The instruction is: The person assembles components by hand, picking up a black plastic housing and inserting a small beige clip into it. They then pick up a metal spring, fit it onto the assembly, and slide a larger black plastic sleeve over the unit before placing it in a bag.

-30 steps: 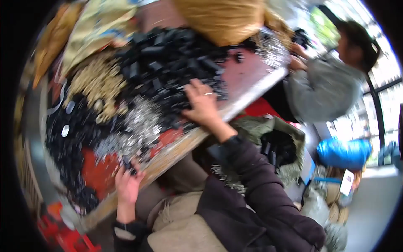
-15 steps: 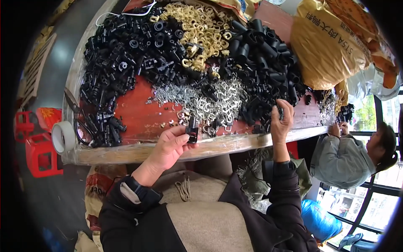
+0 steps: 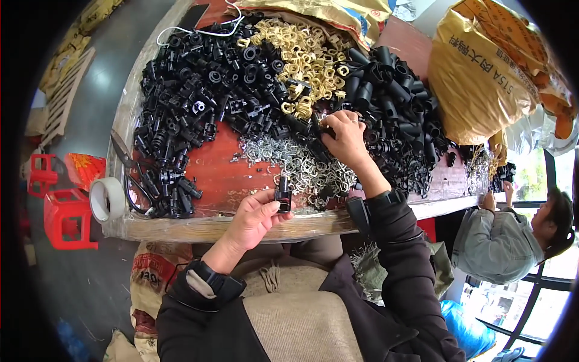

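My left hand (image 3: 256, 221) is closed round a small black plastic fitting (image 3: 283, 189), held upright between thumb and fingers above the table's near edge. My right hand (image 3: 347, 140) reaches into the middle of the heaps, its fingers bent down and pressed together. Its fingertips are among small parts, and what they grip is hidden. Just beyond it lies a heap of gold-coloured metal loops (image 3: 307, 66). Silver metal clips (image 3: 319, 175) are spread nearer to me, with small screws (image 3: 265, 149) beside them. Black tube pieces (image 3: 395, 90) are piled to the right.
Black plastic parts (image 3: 199, 90) cover the table's left side. Scissors (image 3: 122, 151) and a white tape roll (image 3: 107, 199) lie at the left edge. A yellow sack (image 3: 482, 78) stands at the right. A co-worker (image 3: 506, 238) sits beyond it. Red stools (image 3: 69, 220) stand on the floor.
My right hand has moved left and away from me, from above the near edge into the heaps. The left hand still holds the black fitting. The whole view has shifted slightly.
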Motion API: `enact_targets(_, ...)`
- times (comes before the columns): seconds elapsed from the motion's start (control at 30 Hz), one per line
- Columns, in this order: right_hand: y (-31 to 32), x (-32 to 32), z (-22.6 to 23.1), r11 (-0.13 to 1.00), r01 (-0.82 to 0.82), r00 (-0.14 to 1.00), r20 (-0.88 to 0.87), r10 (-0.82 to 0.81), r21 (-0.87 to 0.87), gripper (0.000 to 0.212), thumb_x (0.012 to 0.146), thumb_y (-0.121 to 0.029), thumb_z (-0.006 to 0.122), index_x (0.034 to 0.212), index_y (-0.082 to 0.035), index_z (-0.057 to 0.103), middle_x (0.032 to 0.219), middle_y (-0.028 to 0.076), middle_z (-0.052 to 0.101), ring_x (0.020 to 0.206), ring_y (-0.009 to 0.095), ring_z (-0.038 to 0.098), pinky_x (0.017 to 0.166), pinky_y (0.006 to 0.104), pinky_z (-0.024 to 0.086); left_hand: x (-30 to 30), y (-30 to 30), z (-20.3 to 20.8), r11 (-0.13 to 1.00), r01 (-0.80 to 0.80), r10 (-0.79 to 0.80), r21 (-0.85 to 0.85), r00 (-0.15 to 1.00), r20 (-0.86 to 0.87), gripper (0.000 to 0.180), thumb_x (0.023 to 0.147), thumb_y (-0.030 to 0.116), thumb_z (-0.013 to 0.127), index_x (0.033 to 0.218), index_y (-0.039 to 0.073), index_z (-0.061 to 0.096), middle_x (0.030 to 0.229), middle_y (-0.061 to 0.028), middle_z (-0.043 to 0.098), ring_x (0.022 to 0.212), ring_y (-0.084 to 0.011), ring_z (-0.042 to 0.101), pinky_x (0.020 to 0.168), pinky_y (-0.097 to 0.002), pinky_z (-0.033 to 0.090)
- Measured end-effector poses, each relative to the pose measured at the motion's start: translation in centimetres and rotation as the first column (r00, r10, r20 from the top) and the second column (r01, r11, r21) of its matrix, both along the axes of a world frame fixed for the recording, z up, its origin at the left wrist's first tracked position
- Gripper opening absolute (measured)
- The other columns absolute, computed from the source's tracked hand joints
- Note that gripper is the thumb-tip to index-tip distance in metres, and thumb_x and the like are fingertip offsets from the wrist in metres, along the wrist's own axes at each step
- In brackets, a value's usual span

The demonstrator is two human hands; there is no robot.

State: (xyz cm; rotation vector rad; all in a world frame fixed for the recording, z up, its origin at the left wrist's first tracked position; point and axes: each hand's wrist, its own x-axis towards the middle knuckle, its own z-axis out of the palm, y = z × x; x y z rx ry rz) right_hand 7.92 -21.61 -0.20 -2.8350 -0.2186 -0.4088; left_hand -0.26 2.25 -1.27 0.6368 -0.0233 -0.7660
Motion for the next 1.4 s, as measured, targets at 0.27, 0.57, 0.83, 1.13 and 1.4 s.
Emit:
enact_targets(0.27, -1.9, -3.5, 1.0, 0.933, -0.029, 0.975, 0.216, -0.053, 0.36, 0.017, 0.063, -0.015, 0.064, 0.074, -0.005, 0.055, 0.075, 0.006, 0.051, 0.075, 0.025, 0.049, 0.067, 0.0337, 0.037, -0.6, -0.6, 0.0, 0.997, -0.077, 0.077, 0.008, 0.997, 0.033, 0.024, 0.078, 0.013, 0.053, 0.098, 0.0, 0.051, 0.092, -0.0123, 0.056, 0.077, -0.0183, 0.056, 0.075, -0.031, 0.045)
enact_targets(0.57, -2.1, -9.0, 1.0, 0.394, 0.128, 0.991, -0.103, -0.084, 0.91, 0.018, 0.079, -0.011, 0.05, 0.092, 0.0, 0.049, 0.084, 0.009, 0.055, 0.07, 0.015, 0.052, 0.065, 0.0252, 0.042, -0.2, -2.3, -0.2, 0.995, -0.082, 0.08, 0.055, 0.996, 0.05, 0.023, 0.079, 0.015, 0.053, 0.098, 0.002, 0.052, 0.092, -0.0111, 0.057, 0.078, -0.0183, 0.056, 0.075, -0.0311, 0.045)
enact_targets(0.83, 0.6, -12.3, 1.8, -0.435, 0.367, 0.891, -0.176, 0.418, 0.823, 0.023, 0.083, -0.007, 0.043, 0.104, 0.003, 0.045, 0.088, 0.01, 0.054, 0.073, 0.014, 0.052, 0.069, 0.0232, 0.043, -0.6, -2.4, 0.3, 0.997, -0.032, 0.03, 0.068, 0.999, 0.035, 0.025, 0.079, 0.015, 0.052, 0.1, 0.002, 0.05, 0.093, -0.0114, 0.057, 0.082, -0.0216, 0.057, 0.077, -0.0333, 0.045)
enact_targets(1.13, 3.5, -13.3, 0.4, 0.063, 0.137, 0.847, -0.15, 0.51, 0.989, 0.023, 0.081, -0.005, 0.047, 0.104, 0.002, 0.05, 0.1, 0.006, 0.048, 0.082, 0.012, 0.051, 0.073, 0.0241, 0.042, -1.6, -2.3, 1.4, 0.996, 0.086, -0.088, -0.032, 0.995, -0.04, 0.026, 0.081, 0.013, 0.05, 0.104, 0.001, 0.049, 0.095, -0.011, 0.056, 0.088, -0.0234, 0.057, 0.08, -0.0347, 0.044)
enact_targets(1.4, 5.3, -13.9, 1.1, -0.155, 0.196, 0.931, -0.134, 0.34, 0.968, 0.024, 0.078, -0.004, 0.053, 0.101, 0.0, 0.051, 0.095, 0.004, 0.05, 0.082, 0.011, 0.051, 0.07, 0.0217, 0.042, -3.0, -2.5, 1.7, 0.996, 0.07, -0.071, -0.053, 0.997, -0.019, 0.027, 0.078, 0.011, 0.052, 0.102, -0.002, 0.051, 0.096, -0.0103, 0.056, 0.089, -0.0219, 0.055, 0.085, -0.0362, 0.041)
